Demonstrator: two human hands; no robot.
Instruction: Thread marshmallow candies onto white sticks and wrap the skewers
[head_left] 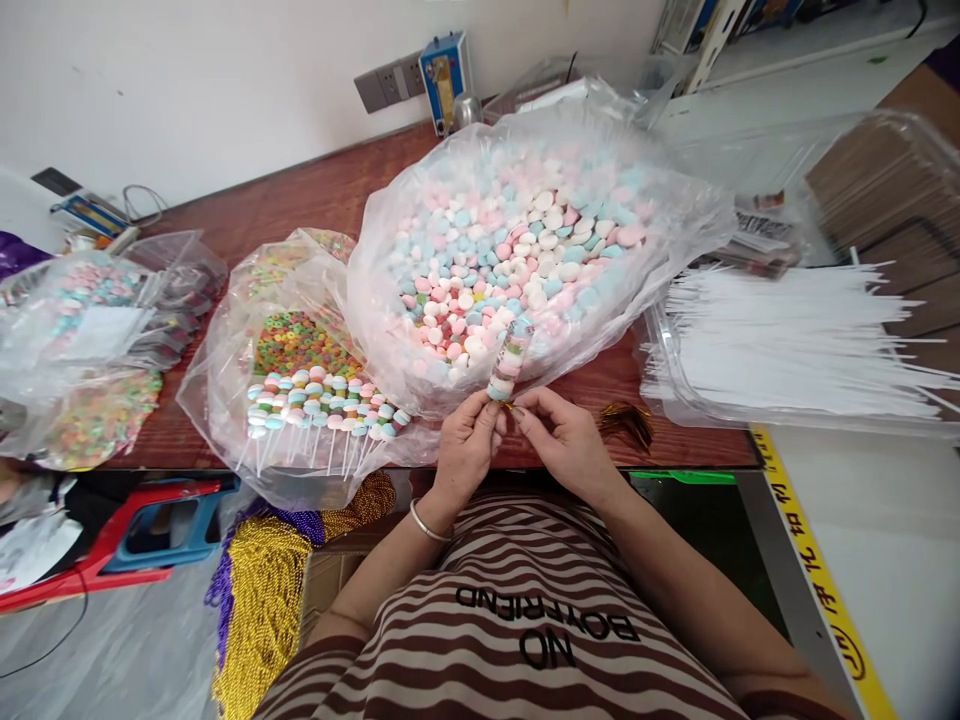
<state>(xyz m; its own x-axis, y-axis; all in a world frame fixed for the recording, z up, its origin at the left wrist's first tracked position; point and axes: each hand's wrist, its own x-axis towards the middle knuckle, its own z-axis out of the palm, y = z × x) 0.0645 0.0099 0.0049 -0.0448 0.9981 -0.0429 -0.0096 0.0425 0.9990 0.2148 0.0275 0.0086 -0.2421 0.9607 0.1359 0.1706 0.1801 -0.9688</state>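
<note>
"Brown stripes cross the shirt nearest the lens; what occupies the hands beyond it?"

"Fine fingerwork near the front edge of the table. The left hand closes round the base of a candy stack, nearly upright in its clear wrapper. The right hand appears to pinch a thin gold tie at the stack's foot — whether it circles fully, I cannot tell."

"How is that best handled?"

"Hold the left pinch firm, close under the lowest candy, I'd say, so the film cannot spread. Turn the tie with the right fingertips alone, snug but not hard — too much force could tear the film."

"And around them?"

"Loose ties lie just beside the right hand. Finished-looking candy sticks rest in rows on a plastic bag to the left. White sticks fill a tray at right. Farther back, pastel sweets heap in a large bag, and a blue box stands against the wall."
</note>
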